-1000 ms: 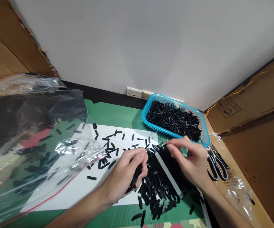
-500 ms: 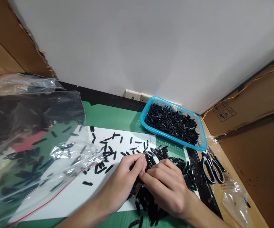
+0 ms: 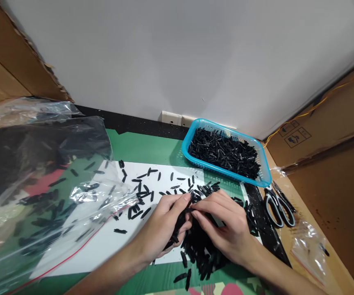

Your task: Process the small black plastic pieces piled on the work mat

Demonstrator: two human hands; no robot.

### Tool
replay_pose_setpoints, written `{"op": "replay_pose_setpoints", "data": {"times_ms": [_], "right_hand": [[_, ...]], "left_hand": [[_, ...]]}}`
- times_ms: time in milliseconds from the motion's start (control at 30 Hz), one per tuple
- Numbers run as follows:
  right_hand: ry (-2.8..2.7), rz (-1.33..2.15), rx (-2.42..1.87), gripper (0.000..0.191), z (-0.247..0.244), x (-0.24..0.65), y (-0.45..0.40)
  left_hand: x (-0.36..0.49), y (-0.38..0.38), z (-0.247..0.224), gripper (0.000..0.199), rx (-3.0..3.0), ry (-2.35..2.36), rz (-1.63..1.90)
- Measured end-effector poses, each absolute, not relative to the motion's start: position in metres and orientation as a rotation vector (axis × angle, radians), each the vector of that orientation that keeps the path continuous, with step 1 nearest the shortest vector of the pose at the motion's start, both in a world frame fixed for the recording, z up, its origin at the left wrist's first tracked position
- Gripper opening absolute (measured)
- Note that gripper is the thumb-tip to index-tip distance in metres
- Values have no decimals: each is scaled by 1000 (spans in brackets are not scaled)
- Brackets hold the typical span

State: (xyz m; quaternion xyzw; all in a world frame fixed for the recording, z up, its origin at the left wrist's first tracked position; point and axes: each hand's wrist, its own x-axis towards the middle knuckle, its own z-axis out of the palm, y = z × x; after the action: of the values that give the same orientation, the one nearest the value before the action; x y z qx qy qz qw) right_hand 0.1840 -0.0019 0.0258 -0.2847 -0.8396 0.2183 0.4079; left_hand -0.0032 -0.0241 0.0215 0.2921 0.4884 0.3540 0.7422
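Observation:
My left hand (image 3: 161,221) is curled around a bunch of small black strips (image 3: 180,223), its thumb lying along the top. Close beside it, my right hand (image 3: 229,217) pinches a black strip (image 3: 189,210) between thumb and index finger at the left fingertips. Under and around both hands spreads a pile of the same black strips (image 3: 203,254). More lie scattered over the white paper sheet (image 3: 100,241) to the left. Beyond the right hand stands a blue plastic basket (image 3: 268,169) holding many black strips.
On the left lies a large clear zip bag (image 3: 81,139) with black strips showing in or through it. Scissors (image 3: 278,211) and a small clear bag (image 3: 309,250) rest at the right edge. Cardboard (image 3: 327,164) stands on the right; a wall (image 3: 195,61) rises behind.
My right hand has turned and lifted slightly, and its thumb and index finger now show pinching a strip. The strips in my left hand have come into view. The camera view has shifted slightly.

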Motion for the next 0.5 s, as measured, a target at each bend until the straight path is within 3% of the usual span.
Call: {"op": "replay_pose_setpoints", "data": {"times_ms": [267,500], "right_hand": [[-2002,739,-692,10,30,185,0],[-1948,616,-482,20,22,187,2]], "left_hand": [[-8,-26,24,56,661,959,763],[-7,-26,25,59,632,1002,805]]}}
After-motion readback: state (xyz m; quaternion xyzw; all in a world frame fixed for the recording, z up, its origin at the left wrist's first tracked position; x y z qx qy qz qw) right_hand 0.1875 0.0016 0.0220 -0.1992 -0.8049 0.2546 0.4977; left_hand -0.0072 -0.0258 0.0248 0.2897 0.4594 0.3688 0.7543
